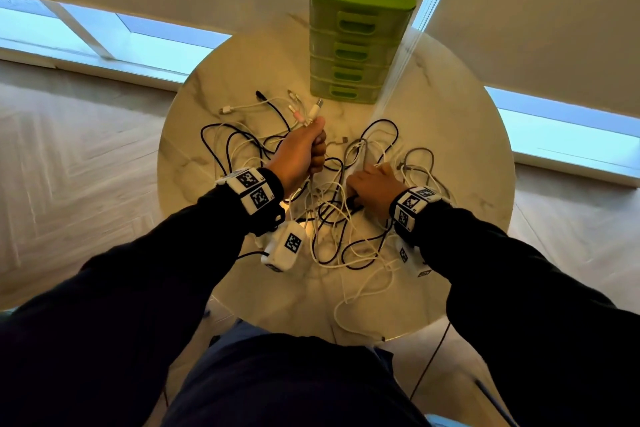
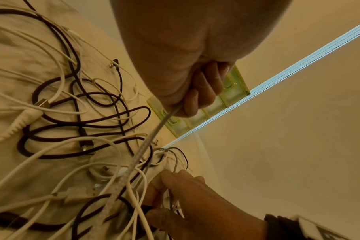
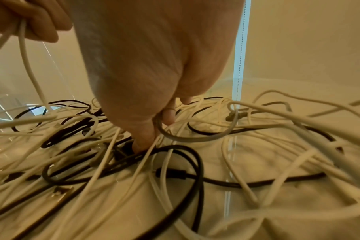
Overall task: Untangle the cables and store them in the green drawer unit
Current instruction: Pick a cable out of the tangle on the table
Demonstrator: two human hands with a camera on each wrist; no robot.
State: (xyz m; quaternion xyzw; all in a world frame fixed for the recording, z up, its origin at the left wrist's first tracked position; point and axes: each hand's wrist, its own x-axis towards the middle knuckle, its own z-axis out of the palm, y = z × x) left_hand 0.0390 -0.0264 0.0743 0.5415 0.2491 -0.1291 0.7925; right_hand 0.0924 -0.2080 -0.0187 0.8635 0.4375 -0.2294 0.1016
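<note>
White and black cables (image 1: 325, 204) lie knotted across a round marble table (image 1: 460, 135) in the head view, with the green drawer unit (image 1: 353, 55) standing at the far edge, all its drawers closed. The left hand (image 1: 303, 152) is fisted round a lifted bundle of cable ends, plugs protruding above the knuckles; the right hand (image 1: 372, 184) lies low on the heap, fingers bent into the strands. In the left wrist view, the left hand (image 2: 195, 81) clamps a pale braided cable (image 2: 152, 138) running taut down into the tangle, where the right hand (image 2: 187, 203) holds several strands between curled fingers. In the right wrist view, the right hand (image 3: 146, 81) has thumb and fingertips pushed among the crossing cables, a grey loop (image 3: 195, 138) hooked at the fingers. Assessment: untangling is the step in hand, early in the task; nothing appears stored. The next move likely calls for restraining the heap with the right hand while the left draws one cable free, watching for plugs snagging in loops.
</note>
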